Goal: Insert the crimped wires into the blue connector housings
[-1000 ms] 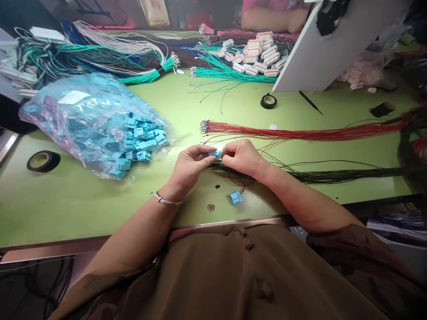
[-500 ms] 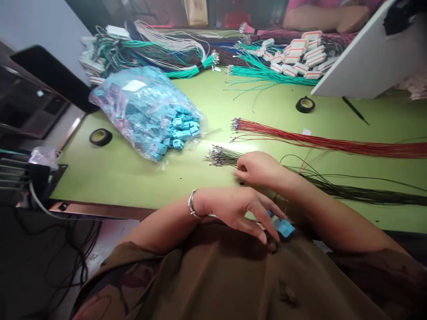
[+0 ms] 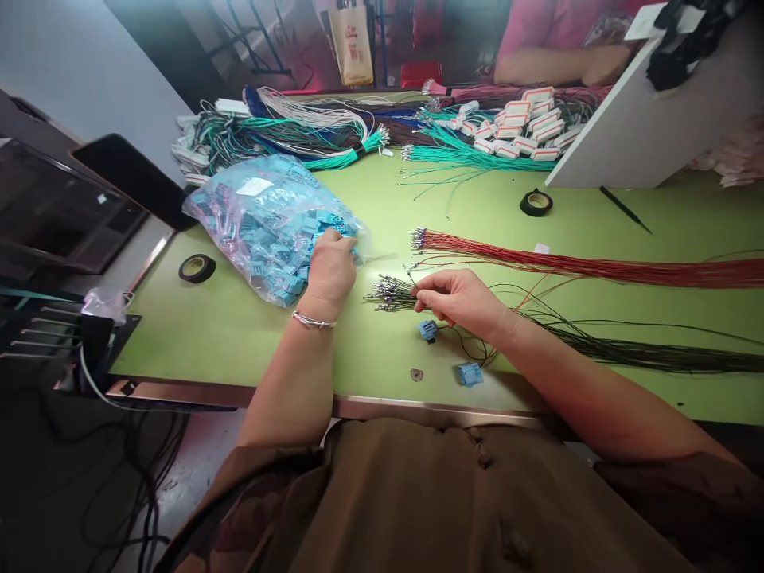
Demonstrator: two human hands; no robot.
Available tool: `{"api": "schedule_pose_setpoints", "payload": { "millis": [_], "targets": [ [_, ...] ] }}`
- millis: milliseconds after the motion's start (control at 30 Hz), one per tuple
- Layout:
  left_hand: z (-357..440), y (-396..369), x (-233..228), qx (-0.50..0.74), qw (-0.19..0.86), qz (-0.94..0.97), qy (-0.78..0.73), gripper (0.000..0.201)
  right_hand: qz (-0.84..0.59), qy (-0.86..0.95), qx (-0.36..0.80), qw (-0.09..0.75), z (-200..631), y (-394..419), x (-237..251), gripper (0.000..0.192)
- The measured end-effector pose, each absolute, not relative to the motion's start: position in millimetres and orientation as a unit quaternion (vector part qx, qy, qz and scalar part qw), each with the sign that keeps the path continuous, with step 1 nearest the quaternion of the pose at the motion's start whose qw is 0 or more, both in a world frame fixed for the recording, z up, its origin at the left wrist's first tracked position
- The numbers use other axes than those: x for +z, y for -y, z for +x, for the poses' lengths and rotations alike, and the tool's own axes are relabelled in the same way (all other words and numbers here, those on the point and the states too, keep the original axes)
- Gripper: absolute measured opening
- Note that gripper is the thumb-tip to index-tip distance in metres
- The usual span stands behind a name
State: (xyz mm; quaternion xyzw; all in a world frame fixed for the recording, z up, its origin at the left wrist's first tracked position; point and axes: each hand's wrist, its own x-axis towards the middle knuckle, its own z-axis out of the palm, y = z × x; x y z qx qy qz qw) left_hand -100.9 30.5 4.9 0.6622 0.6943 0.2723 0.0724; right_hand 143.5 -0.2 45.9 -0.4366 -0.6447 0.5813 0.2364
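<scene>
Moved from my lap, my left hand (image 3: 330, 269) now closes on blue connectors at the bag (image 3: 263, 219) mouth, while my right hand (image 3: 457, 301) pinches dark wires (image 3: 597, 338) on the worktop (image 3: 239, 334).

left hand (image 3: 330, 267): lap → bag of blue connectors (image 3: 268, 223) | two connectors (image 3: 427, 330) now on table

Green bench (image 3: 251, 334) under everything. Two rolls of black tape: one near the left edge (image 3: 196, 268), another farther back (image 3: 535, 202). Bundle of red wires (image 3: 597, 267) stretched off to the right. Teal wires (image 3: 471, 155) and white connectors (image 3: 519, 131) heaped at the far side, mixed wire looms (image 3: 286, 131) beside them. Slanted white board (image 3: 650, 119) at right, thin black tool (image 3: 624, 210) lying just before it. Someone in pink (image 3: 555, 40) across the bench.
</scene>
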Motion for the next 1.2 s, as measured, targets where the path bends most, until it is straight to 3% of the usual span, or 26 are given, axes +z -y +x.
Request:
{"api": "schedule_pose_setpoints", "payload": {
  "millis": [133,367,567,667,800,900,1033,1200],
  "targets": [
    [-96.5,-29.4,1.8,0.213,0.039,0.660,-0.719,0.023,-0.421,0.582,0.647,0.255,147.2,-2.7,46.0,0.028],
    [-95.2,-25.7,6.3,0.142,-0.009,0.687,-0.712,0.027,-0.399,0.586,0.634,0.310,153.7,-9.1,52.0,0.026],
    [-99.0,-12.0,29.6,0.280,-0.036,0.620,-0.732,0.038,-0.420,0.536,0.666,0.304,154.8,-10.9,57.9,0.019],
    [-101.9,-5.3,39.5,0.347,0.054,0.592,-0.726,0.027,-0.429,0.538,0.655,0.311,155.7,-13.6,51.6,0.014],
    [-94.7,-1.0,46.0,0.459,0.200,0.513,-0.697,0.028,-0.455,0.549,0.629,0.309,158.2,-17.4,43.8,0.015],
    [-76.0,0.0,42.3,0.542,0.369,0.454,-0.603,0.031,-0.456,0.575,0.613,0.292,159.6,-17.3,43.5,0.017],
    [-44.8,1.5,27.2,0.524,0.619,0.355,-0.466,0.039,-0.445,0.623,0.576,0.285,160.6,-14.6,46.2,0.018],
    [-24.7,4.9,18.1,0.490,0.711,0.296,-0.407,0.033,-0.443,0.622,0.593,0.257,162.7,-15.4,45.6,0.020]
  ]
}}
